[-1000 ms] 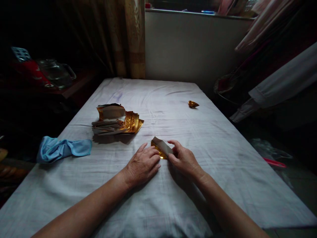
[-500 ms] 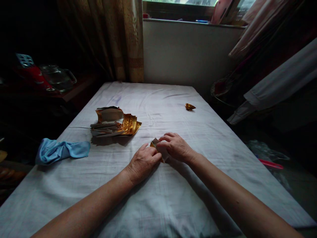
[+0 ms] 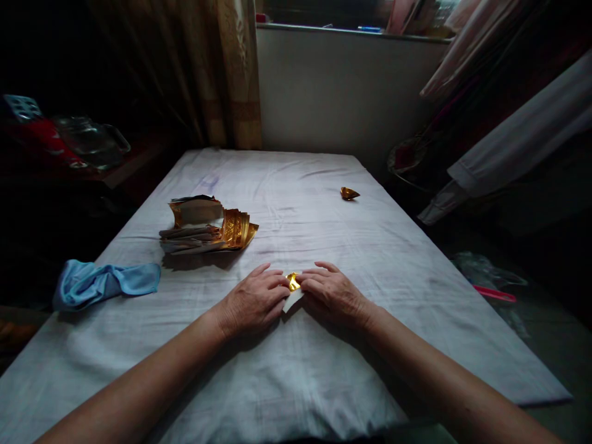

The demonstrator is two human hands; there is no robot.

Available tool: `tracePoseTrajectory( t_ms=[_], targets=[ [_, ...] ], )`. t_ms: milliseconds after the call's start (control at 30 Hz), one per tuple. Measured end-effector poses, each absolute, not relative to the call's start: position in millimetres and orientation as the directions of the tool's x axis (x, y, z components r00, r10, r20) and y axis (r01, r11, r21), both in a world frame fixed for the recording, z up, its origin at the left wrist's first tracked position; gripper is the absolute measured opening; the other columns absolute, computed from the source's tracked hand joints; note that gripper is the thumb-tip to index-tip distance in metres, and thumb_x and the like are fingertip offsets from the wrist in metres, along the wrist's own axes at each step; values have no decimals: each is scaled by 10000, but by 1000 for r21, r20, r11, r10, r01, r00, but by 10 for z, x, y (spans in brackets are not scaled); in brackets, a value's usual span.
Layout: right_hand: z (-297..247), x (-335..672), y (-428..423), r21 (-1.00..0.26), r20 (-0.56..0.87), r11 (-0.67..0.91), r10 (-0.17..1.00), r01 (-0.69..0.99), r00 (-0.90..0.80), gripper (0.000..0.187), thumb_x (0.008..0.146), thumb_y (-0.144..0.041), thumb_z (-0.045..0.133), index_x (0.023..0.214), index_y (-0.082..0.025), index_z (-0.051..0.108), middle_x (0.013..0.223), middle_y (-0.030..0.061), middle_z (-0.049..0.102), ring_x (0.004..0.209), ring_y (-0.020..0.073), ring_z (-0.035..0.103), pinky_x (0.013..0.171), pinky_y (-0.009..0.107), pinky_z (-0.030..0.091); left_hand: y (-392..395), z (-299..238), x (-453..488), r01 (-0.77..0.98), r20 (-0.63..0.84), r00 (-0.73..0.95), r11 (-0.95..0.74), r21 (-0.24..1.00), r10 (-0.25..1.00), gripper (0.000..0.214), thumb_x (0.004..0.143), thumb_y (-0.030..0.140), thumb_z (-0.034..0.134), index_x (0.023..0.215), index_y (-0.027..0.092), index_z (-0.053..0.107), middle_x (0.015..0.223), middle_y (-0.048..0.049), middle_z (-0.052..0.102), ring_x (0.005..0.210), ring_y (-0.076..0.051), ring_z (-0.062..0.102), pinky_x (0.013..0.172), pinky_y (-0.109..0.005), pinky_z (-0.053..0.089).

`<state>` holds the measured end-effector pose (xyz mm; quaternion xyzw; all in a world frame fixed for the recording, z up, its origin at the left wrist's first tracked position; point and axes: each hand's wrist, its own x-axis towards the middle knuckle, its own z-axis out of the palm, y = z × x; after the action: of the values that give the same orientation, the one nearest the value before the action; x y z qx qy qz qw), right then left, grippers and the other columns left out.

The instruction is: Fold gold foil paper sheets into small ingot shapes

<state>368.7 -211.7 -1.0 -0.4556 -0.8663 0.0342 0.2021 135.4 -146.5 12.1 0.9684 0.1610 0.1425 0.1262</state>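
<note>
A small sheet of gold foil paper [image 3: 293, 285] lies on the white cloth-covered table [image 3: 324, 370] between my two hands. My left hand [image 3: 252, 301] rests palm down with its fingertips pressing the paper's left side. My right hand [image 3: 330, 293] lies flat too, fingers pressing the paper's right side. Most of the paper is hidden under the fingers; only a gold patch and a pale corner show.
A stack of gold foil papers [image 3: 206, 226] sits to the left. A folded gold piece [image 3: 348, 193] lies at the far right. A blue cloth [image 3: 99, 282] lies near the left edge. A glass jug [image 3: 90, 142] stands on a dark shelf at left. Curtains and hanging clothes surround the table.
The paper stood partly raised in my right hand's fingers a second ago. Now it lies flattened on the cloth with both hands pressing down on it. The view shifted slightly.
</note>
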Motion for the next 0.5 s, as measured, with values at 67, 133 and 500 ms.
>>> tracePoseTrajectory(
  t_ms=[67, 133, 500],
  targets=[
    [-36, 3673, -2134, -297, 327, 582, 807, 757, -492, 158, 964, -212, 486, 1027, -202, 631, 1111, 69, 741, 1045, 199, 678, 1020, 403, 411, -1545, 100, 1297, 299, 273, 884, -908, 293, 379, 244, 942, 259, 533, 1156, 220, 646, 1212, -64, 669, 1159, -242, 589, 1127, -491, 333],
    [-67, 3655, -2145, -331, 362, 579, 807, 745, -466, 166, 974, -223, 474, 1026, -204, 630, 1087, 79, 746, 1040, 201, 680, 979, 381, 445, -1626, 70, 1254, 345, 294, 857, -895, 283, 423, 292, 908, 347, 614, 1166, 216, 649, 1157, -80, 675, 1058, -252, 610, 1035, -470, 422],
    [-176, 3841, -2118, -388, 330, 491, 864, 780, -380, 195, 931, -252, 554, 1051, -257, 708, 1106, 64, 746, 1008, 210, 661, 926, 390, 460, -1676, -84, 1259, 478, 392, 764, -857, 191, 513, 182, 931, 176, 544, 995, 228, 705, 912, -51, 681, 835, -206, 590, 748, -354, 446]
  ],
)
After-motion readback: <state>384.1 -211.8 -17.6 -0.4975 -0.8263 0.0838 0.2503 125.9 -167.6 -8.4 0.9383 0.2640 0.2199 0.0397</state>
